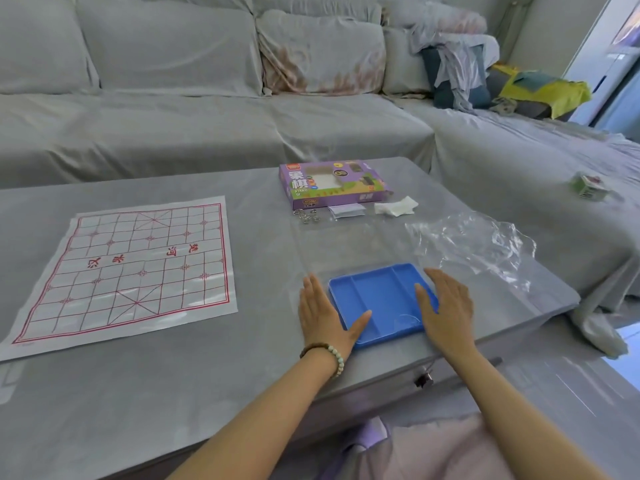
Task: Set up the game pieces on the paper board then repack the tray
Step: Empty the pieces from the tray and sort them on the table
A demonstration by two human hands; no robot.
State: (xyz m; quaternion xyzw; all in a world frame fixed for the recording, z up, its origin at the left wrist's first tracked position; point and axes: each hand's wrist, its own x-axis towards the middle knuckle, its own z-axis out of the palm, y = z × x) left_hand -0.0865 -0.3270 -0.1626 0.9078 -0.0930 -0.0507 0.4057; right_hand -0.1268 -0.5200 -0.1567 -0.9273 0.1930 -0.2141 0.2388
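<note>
Left hand [323, 315] and right hand [448, 306] lying flat, fingers straight, gripping nothing, flanking blue tray [379, 291], thumbs overlapping its edges. Tray sitting near front edge of table [207, 375]. Paper board [131, 271] lying well to left, purple box [332, 184] sitting beyond.

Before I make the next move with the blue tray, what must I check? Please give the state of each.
1. Board lies flat, unfolded: ok.
2. Nothing lies on the board: ok.
3. Left hand and right hand flank the tray, fingers straight: ok.
4. Pieces visible in tray: not ok, compartments look empty.
5. Wrap clear of tray: ok.
6. Clear lid on tray: cannot tell.
</note>
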